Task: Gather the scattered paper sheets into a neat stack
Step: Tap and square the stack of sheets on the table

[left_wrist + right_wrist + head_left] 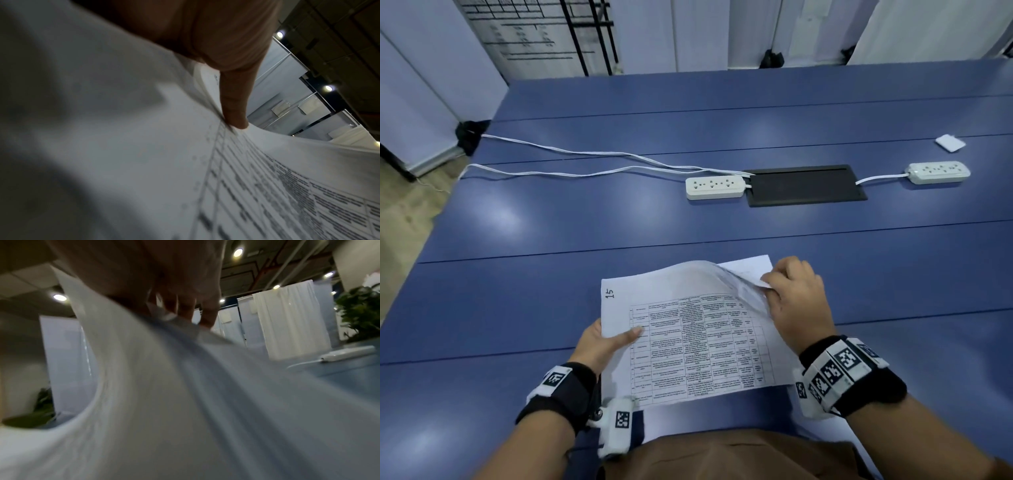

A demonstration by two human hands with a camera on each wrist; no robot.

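A stack of white paper sheets (pixel 688 335) with a printed table and a handwritten "15" is held just above the blue table (pixel 619 219), near its front edge. My left hand (pixel 609 339) grips the stack's left edge, thumb on top and fingers hidden beneath. My right hand (pixel 796 301) pinches the far right corner, and the top sheets bow upward there. One sheet's corner (pixel 751 265) sticks out behind the stack. The left wrist view shows my thumb (pixel 234 104) pressing on the printed paper (pixel 267 186). Blurred paper (pixel 164 402) fills the right wrist view under my curled fingers (pixel 185 308).
Two white power strips (pixel 715 187) (pixel 939 172) lie mid-table beside a black cable hatch (pixel 804 185). White cords (pixel 585 164) trail to the left edge. A small white pad (pixel 949 142) sits far right. White partitions stand behind the table.
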